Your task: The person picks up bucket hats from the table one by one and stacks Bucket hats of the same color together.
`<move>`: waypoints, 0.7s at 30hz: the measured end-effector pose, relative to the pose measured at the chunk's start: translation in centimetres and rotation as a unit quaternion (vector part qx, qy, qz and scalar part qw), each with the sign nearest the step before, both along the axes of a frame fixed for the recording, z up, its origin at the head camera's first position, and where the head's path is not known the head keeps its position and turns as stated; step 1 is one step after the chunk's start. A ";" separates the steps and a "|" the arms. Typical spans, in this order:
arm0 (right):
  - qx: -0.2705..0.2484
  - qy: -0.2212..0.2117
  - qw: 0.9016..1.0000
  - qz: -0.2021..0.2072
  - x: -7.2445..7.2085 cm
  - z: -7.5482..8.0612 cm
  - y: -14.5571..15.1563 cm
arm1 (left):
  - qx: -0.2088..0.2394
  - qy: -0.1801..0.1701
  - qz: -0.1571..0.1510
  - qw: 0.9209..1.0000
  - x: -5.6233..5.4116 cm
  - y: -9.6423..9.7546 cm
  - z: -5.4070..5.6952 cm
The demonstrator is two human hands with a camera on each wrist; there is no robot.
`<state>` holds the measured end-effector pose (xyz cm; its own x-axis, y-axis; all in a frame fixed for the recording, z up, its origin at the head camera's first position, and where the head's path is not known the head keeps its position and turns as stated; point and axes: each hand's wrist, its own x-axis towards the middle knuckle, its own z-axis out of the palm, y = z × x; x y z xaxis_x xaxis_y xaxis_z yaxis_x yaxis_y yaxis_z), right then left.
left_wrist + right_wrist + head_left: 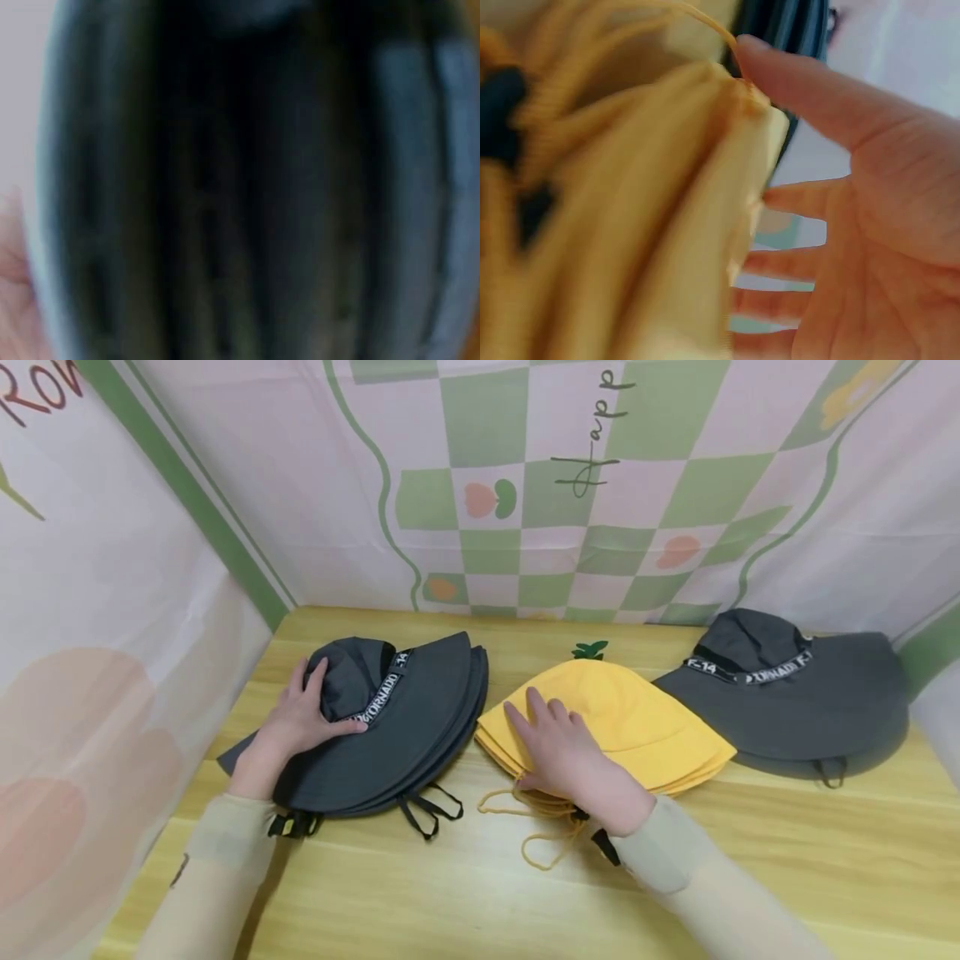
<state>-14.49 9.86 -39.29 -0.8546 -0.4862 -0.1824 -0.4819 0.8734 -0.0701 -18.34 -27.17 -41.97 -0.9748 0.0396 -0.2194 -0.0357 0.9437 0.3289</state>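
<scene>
My left hand (300,718) rests on the stack of dark bucket hats (420,718), its thumb laid on the lettered band and its fingers spread over the crown. In the left wrist view, blurred layers of dark brim (292,187) fill the picture. My right hand (562,752) lies over the near left side of a stack of yellow bucket hats (622,702), fingers spread on the upper one. In the right wrist view, the thumb of the right hand (885,210) touches the yellow brim edge (727,112) near a thin yellow cord (697,15), with the other fingers extended along the fabric.
Another dark bucket hat stack (795,710) lies at the right, partly behind the yellow hats. A small green leaf ornament (590,650) shows behind the yellow crown. Black straps (427,814) and yellow cords (547,852) trail on the wooden table (420,902). A checked cloth (487,435) hangs behind.
</scene>
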 end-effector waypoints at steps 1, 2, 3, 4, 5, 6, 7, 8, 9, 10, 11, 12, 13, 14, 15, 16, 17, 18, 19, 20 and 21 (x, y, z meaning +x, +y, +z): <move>0.000 -0.003 1.000 0.001 0.1 -0.2 0.2 | 0.003 0.000 0.002 1.000 0.0 0.0 0.0; -0.001 -0.004 1.000 0.003 0.1 -0.5 0.3 | 0.004 0.000 0.004 1.000 0.0 0.0 0.0; -0.007 -0.003 1.000 0.003 0.0 -0.8 0.3 | 0.004 -0.001 0.006 1.000 -0.1 0.0 0.0; -0.012 0.001 1.000 0.004 -0.2 -1.0 0.3 | 0.004 -0.002 0.007 1.000 -0.1 0.0 0.1; -0.017 0.006 1.000 0.003 -0.4 -1.3 0.4 | 0.004 -0.004 0.008 1.000 -0.1 0.0 0.1; -0.022 0.015 1.000 0.002 -0.6 -1.5 0.4 | 0.004 -0.004 0.009 1.000 -0.2 0.0 0.1; -0.026 0.026 0.999 0.002 -0.9 -1.7 0.3 | 0.004 -0.005 0.012 1.000 -0.2 0.0 0.1; -0.030 0.035 0.999 -0.001 -1.2 -1.9 0.2 | 0.003 -0.006 0.014 1.000 -0.2 0.0 0.2; -0.033 0.044 0.998 -0.004 -1.6 -2.0 0.1 | 0.002 -0.006 0.016 1.000 -0.3 0.0 0.2; -0.036 0.053 0.998 -0.008 -1.9 -2.2 0.1 | 0.001 -0.007 0.018 1.000 -0.3 0.0 0.2; -0.039 0.061 0.997 -0.012 -2.2 -2.3 0.0 | 0.000 -0.007 0.020 1.000 -0.3 -0.1 0.2; -0.040 0.074 0.996 -0.015 -2.6 -2.5 -0.1 | -0.001 -0.007 0.022 1.000 -0.3 -0.1 0.3; -0.042 0.086 0.995 -0.020 -2.9 -2.6 -0.2 | -0.002 -0.007 0.023 1.000 -0.3 -0.1 0.3; -0.045 0.098 0.994 -0.024 -3.3 -2.7 -0.2 | -0.003 -0.007 0.024 1.000 -0.3 -0.1 0.3; -0.046 0.111 0.992 -0.028 -3.7 -2.9 -0.3 | -0.003 -0.007 0.024 1.000 -0.3 -0.1 0.3; -0.046 0.123 0.991 -0.033 -4.0 -3.0 -0.3 | -0.004 -0.007 0.024 1.000 -0.3 -0.1 0.3; -0.047 0.133 0.989 -0.036 -4.4 -3.2 -0.3 | -0.005 -0.007 0.025 1.000 -0.3 0.0 0.3; -0.046 0.136 0.989 -0.039 -4.8 -3.2 -0.4 | -0.006 -0.008 0.025 1.000 -0.3 0.0 0.3; -0.046 0.131 0.989 -0.043 -5.1 -3.2 -0.3 | -0.006 -0.008 0.024 1.000 -0.3 0.0 0.3; -0.045 0.120 0.991 -0.046 -5.5 -3.1 -0.3 | -0.007 -0.008 0.024 1.000 -0.2 0.0 0.3; -0.043 0.101 0.993 -0.047 -5.8 -2.8 -0.2 | -0.008 -0.009 0.024 1.000 -0.2 0.0 0.3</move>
